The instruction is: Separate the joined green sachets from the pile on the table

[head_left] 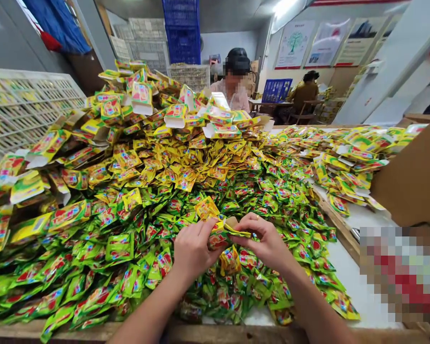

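Filling the small yellow cardboard carton [225, 228], your left hand [191, 248] and right hand [265, 239] both grip it near the table's front edge; next, seat the sachets squarely.

Blue crates [183, 31] stacked at back, white baskets [28, 102] left, wall posters [326, 43], seated person [234, 81] opposite, cardboard sheet [413, 179] right

Small box [225, 228] held between left hand [191, 248] and right hand [267, 241]: yellow, red-and-green print, brown inner flap. Sachets [272, 191] near hands: green, red-and-yellow picture. Sachets [186, 165] mid-heap: yellow, red picture. Folded boxes [143, 98] atop heap: yellow-green, red picture, white flaps. Table [347, 277]: white top, brown wooden edge. Crates [182, 28] at back: blue. Tray [21, 102] at left: white lattice. Person's top [236, 98] opposite: pale pink; cap black. Cardboard [412, 177] at right: brown.
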`<state>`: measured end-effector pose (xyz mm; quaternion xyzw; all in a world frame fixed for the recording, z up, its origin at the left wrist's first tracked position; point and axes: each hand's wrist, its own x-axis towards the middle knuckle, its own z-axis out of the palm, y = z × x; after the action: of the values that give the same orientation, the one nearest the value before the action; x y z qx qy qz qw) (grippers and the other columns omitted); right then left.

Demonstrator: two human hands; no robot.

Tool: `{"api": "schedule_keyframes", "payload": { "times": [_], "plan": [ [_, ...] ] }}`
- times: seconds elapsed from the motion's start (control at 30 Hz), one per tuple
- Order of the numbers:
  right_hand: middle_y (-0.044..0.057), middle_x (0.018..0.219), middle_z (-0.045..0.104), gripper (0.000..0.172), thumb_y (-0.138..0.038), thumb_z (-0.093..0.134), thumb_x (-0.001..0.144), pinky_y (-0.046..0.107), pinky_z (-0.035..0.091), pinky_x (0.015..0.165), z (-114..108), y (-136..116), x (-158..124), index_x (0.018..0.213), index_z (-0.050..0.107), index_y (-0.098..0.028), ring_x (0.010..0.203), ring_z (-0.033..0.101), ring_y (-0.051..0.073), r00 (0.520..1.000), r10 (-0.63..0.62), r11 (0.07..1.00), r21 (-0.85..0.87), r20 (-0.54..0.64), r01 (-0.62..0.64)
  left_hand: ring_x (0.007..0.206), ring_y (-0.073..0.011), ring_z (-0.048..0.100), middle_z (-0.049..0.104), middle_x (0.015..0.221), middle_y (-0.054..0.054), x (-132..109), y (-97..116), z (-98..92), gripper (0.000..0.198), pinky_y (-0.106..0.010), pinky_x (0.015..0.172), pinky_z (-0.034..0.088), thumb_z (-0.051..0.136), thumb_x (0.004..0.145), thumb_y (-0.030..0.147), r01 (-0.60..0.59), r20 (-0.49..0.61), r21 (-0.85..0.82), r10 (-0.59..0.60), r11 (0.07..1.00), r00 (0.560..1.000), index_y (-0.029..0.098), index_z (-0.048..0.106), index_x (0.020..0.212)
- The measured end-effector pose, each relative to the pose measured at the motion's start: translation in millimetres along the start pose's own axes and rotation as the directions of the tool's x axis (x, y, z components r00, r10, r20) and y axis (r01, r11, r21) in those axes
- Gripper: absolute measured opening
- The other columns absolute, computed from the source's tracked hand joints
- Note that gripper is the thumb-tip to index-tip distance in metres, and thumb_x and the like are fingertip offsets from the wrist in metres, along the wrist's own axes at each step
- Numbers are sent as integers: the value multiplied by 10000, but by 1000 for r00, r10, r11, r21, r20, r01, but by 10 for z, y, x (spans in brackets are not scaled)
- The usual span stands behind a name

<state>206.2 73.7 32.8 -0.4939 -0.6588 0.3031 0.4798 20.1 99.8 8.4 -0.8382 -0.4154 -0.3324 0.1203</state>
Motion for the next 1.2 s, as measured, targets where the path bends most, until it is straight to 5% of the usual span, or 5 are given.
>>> {"api": "schedule_keyframes", "payload": {
  "times": [0.37, 0.53, 0.67, 1.0, 1.2],
  "plan": [
    [42, 801, 555, 140, -230, 592, 830, 313, 495, 701, 145, -5, -89, 866, 727, -225, 767, 556, 167, 990, -122, 987, -115, -67, 114, 667, -184, 629, 686, 776, -34, -11, 108, 28, 347, -291, 583, 409, 543, 831, 446, -26, -74, 25, 28, 999, 997, 175, 573, 1045],
    [25, 848, 613, 334, -317, 751, 701, 289, 510, 666, 183, 7, -95, 1002, 653, -213, 753, 591, 157, 922, 66, 979, 203, -381, 13, 766, -199, 658, 698, 910, -71, 7, 140, -15, 439, -292, 660, 479, 557, 818, 476, 63, -93, -102, -73, 993, 993, 165, 520, 1126],
    [14, 735, 640, 222, -329, 756, 693, 316, 484, 668, 218, 19, -120, 864, 676, -211, 714, 577, 171, 851, -15, 998, 42, -525, 43, 859, -210, 663, 683, 1021, -89, -8, 162, -18, 493, -304, 727, 518, 576, 803, 425, 39, -19, -210, -44, 977, 999, 163, 458, 1204],
    [25, 873, 734, 183, -458, 687, 722, 620, 172, 1040, 286, -4, -178, 758, 727, -284, 1027, 597, 318, 996, -86, 972, -223, -29, 78, 849, -245, 665, 684, 1009, -101, -18, 117, -23, 473, -343, 696, 525, 572, 765, 399, 86, 53, -297, -74, 951, 996, 171, 462, 1165],
    [74, 855, 738, 266, -417, 705, 713, 414, 525, 796, 272, 24, -98, 865, 706, -199, 774, 665, 229, 960, 213, 956, 243, -184, -166, 1003, -240, 589, 610, 1119, -97, 61, 60, -147, 611, -370, 851, 475, 667, 745, 426, 255, 110, -523, -232, 813, 966, 196, 405, 1248]
  ]
}}
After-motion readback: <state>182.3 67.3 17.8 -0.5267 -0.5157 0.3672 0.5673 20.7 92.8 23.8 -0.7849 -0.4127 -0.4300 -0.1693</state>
